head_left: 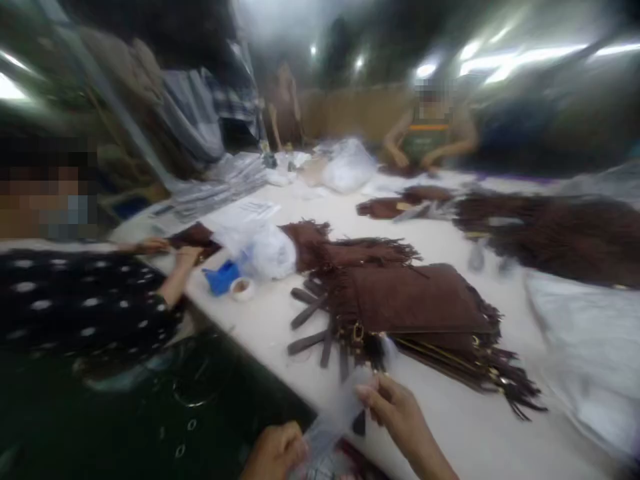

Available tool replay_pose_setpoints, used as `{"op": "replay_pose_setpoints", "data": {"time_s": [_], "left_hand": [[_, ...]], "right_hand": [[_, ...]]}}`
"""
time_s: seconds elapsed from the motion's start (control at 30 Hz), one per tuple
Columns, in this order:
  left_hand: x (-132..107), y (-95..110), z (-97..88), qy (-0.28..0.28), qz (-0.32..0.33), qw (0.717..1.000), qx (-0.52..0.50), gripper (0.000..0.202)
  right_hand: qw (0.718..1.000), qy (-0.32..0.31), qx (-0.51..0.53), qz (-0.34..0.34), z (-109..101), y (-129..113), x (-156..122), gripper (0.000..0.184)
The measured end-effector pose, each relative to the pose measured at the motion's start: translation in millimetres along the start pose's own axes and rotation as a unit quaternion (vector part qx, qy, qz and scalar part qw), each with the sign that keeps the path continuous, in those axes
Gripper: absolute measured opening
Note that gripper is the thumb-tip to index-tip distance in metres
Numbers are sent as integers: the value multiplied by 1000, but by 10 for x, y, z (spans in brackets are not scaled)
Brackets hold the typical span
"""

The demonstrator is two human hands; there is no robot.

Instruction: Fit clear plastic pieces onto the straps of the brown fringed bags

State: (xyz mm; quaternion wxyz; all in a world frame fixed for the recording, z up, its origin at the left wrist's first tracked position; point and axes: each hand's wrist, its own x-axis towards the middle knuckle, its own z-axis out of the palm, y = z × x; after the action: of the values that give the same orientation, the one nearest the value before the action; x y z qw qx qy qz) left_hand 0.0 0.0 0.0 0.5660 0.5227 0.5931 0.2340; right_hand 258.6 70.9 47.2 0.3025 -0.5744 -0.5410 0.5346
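Note:
My right hand (397,413) is closed, pinching the upper end of a thin translucent plastic wrapping (335,410) with thumb and fingers. Lower down, at the bottom edge, my left hand (277,452) is closed on the other end of that wrapping. A dark red-brown item shows partly beneath it, between my hands, too blurred to name. Just beyond my right hand lies a stack of brown fringed bags (410,300) with gold zips and rings. Several grey-wrapped straps (309,341) stick out from its left side.
A co-worker in a dotted top (75,307) handles a brown piece (197,237) at the left edge of the white table (260,333). Nearby are a tape roll (243,289), a blue item (223,277) and white plastic bags (270,253). White plastic (590,353) lies right; more people work behind.

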Motion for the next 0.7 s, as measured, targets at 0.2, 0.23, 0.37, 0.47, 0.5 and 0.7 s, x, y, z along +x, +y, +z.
{"op": "replay_pose_setpoints", "data": {"time_s": [0.2, 0.23, 0.37, 0.47, 0.5, 0.7], "left_hand": [[-25, -132, -9, -18, -55, 990, -131, 55], [-23, -181, -24, -18, -56, 987, -150, 56], [-49, -363, -84, -1, -63, 981, -185, 59], [-114, -364, -85, 24, -77, 981, -179, 57], [-140, -329, -77, 30, -81, 981, -174, 56], [-287, -16, -69, 30, -34, 996, -77, 52]], "right_hand": [[999, 5, -30, -21, 105, -25, 8, 34], [999, 4, -27, -18, 100, -4, 10, 33], [1000, -2, -22, 1, 55, 96, 18, 31], [1000, -1, -12, 14, 34, 156, 21, 32], [1000, 1, -9, 18, 29, 170, 21, 32], [999, 17, 4, 42, -14, 202, 18, 36]]}}
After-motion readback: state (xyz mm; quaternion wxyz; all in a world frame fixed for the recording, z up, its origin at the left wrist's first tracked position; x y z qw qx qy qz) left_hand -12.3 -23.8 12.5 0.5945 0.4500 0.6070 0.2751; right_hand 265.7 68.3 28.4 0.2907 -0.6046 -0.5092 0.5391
